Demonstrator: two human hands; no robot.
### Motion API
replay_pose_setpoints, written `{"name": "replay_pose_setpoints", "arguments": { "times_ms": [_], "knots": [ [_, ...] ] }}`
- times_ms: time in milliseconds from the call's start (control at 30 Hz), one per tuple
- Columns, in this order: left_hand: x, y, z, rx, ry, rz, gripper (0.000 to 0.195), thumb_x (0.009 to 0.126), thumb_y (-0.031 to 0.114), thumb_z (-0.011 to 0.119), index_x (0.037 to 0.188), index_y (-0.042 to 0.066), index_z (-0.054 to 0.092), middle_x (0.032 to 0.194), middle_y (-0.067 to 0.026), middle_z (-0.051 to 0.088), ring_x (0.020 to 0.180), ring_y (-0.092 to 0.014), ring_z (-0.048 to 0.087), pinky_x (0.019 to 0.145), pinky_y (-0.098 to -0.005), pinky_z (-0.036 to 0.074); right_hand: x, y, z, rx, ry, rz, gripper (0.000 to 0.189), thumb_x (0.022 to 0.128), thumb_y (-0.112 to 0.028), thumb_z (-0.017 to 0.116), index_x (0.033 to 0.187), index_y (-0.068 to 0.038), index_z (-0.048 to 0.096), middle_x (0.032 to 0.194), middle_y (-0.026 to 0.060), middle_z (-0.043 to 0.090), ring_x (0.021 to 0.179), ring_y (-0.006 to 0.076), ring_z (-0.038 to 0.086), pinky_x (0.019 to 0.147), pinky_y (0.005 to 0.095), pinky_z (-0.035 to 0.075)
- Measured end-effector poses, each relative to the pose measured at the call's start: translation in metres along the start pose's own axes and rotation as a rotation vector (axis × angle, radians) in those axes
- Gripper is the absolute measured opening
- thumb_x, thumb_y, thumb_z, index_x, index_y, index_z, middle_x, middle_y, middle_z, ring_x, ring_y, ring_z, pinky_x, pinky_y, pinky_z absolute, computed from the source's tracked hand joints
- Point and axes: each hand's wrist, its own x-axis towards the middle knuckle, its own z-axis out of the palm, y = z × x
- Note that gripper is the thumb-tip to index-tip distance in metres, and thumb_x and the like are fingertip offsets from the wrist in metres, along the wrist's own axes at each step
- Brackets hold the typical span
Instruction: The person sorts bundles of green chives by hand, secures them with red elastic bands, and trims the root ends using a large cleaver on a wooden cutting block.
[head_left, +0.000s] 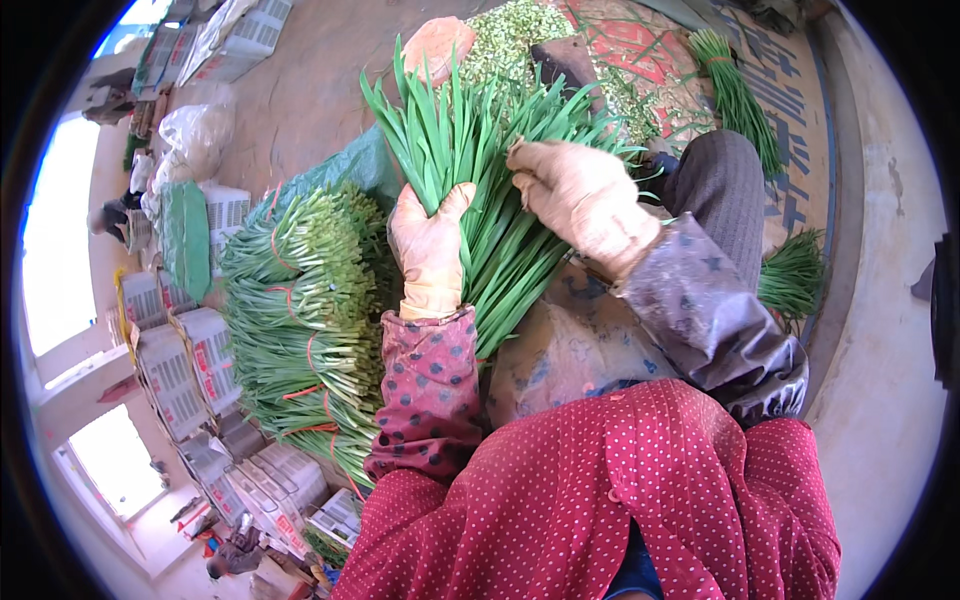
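My left hand (429, 244), in a pale glove, is closed around a bunch of flat green leaves, likely garlic chives (427, 142), whose tips fan out away from me. A larger loose heap of the same leaves (510, 255) lies across my lap, beside and under that bunch. Over the heap's right side is my right hand (577, 195), gloved too, with its fingers curled at the leaves; whether it grips any cannot be told. To the left, tied bundles (307, 300) with red bands are stacked, their pale stem ends facing my left sleeve.
Cut pale stem pieces (517, 37) lie ahead on a printed sheet (787, 135), near a reddish stone or block (439, 49). Tied green bundles (735, 97) rest at the right. Printed cartons (180, 375) stand far left, with people (232, 559) in the background.
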Motion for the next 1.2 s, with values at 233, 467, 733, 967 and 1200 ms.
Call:
{"name": "replay_pose_setpoints", "arguments": {
  "times_ms": [233, 467, 733, 967, 1200],
  "knots": [
    [0.001, 0.0, 0.003, 0.061, -0.012, -0.007, 0.04, 0.079, -0.003, 0.076, 0.117, 0.0, 0.064, 0.107, -0.0031, 0.069, 0.092, -0.013, 0.064, 0.087, -0.0287, 0.051, 0.005, 0.009, 0.017, -0.239, -0.102, -0.129, 0.017, 0.085, -0.022, 0.06, 0.098, -0.011, 0.066, 0.074, 0.0133, 0.065, 0.074, 0.0359, 0.066, 0.063, 0.0467, 0.053],
    [-0.004, -0.004, 0.019, 0.233, -0.285, -0.038, 0.07, 0.073, 0.01, 0.085, 0.133, 0.001, 0.048, 0.123, -0.0102, 0.062, 0.104, -0.017, 0.06, 0.093, -0.0309, 0.048, 0.01, 0.03, 0.013, 0.841, 0.172, 0.431, 0.022, 0.089, -0.026, 0.06, 0.087, -0.006, 0.069, 0.072, 0.0065, 0.069, 0.063, 0.0156, 0.064, 0.064, 0.0308, 0.052],
    [0.014, -0.009, 0.002, 0.448, -0.602, -0.289, 0.078, 0.072, 0.015, 0.087, 0.138, 0.0, 0.048, 0.117, -0.008, 0.065, 0.106, -0.017, 0.062, 0.093, -0.0301, 0.049, -0.025, 0.057, -0.048, 0.946, 0.411, 0.365, 0.034, 0.099, -0.035, 0.055, 0.088, -0.005, 0.065, 0.076, 0.0018, 0.066, 0.062, 0.0085, 0.055, 0.061, 0.0261, 0.046],
    [0.01, 0.008, -0.025, 0.231, -0.497, -0.228, 0.051, 0.079, 0.015, 0.083, 0.122, 0.001, 0.06, 0.108, -0.0041, 0.067, 0.093, -0.013, 0.063, 0.084, -0.0284, 0.052, -0.073, 0.066, -0.027, 0.582, -0.168, 0.362, 0.066, 0.093, -0.061, 0.053, 0.114, 0.0, 0.066, 0.099, 0.0169, 0.071, 0.097, 0.0269, 0.067, 0.088, 0.04, 0.049],
    [-0.023, 0.045, -0.023, -0.032, -0.337, -0.29, 0.044, 0.085, 0.01, 0.074, 0.126, 0.002, 0.058, 0.114, -0.0034, 0.066, 0.101, -0.017, 0.063, 0.093, -0.0325, 0.05, -0.016, 0.052, 0.004, 1.436, -0.056, 0.561, 0.037, 0.082, -0.02, 0.079, 0.107, 0.003, 0.067, 0.091, 0.012, 0.071, 0.072, 0.0195, 0.069, 0.064, 0.036, 0.058]
  ]
}}
